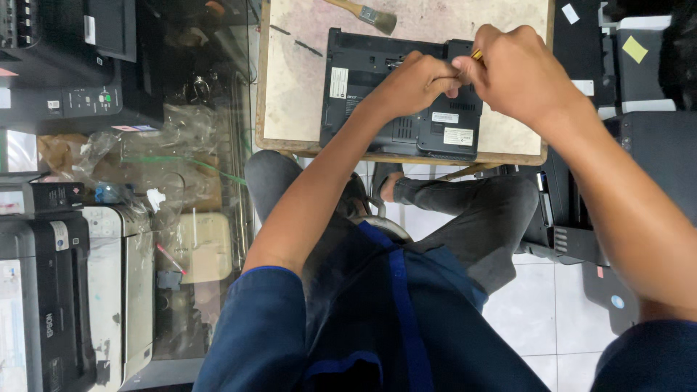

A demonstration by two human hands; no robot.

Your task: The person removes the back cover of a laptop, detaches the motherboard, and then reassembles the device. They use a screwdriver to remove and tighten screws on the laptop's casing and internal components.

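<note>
A black laptop (403,91) lies upside down on a small wooden-edged work table (290,109) in front of the seated person, its underside facing up. Both hands meet over its upper middle: the left hand (414,83) rests on the case with fingers curled in, while the right hand (519,72) is closed around a yellow-handled tool (476,54), only its tip showing between the fingers. A paintbrush (367,13) lies at the table's far edge, and printers (51,290) stand on the left.
</note>
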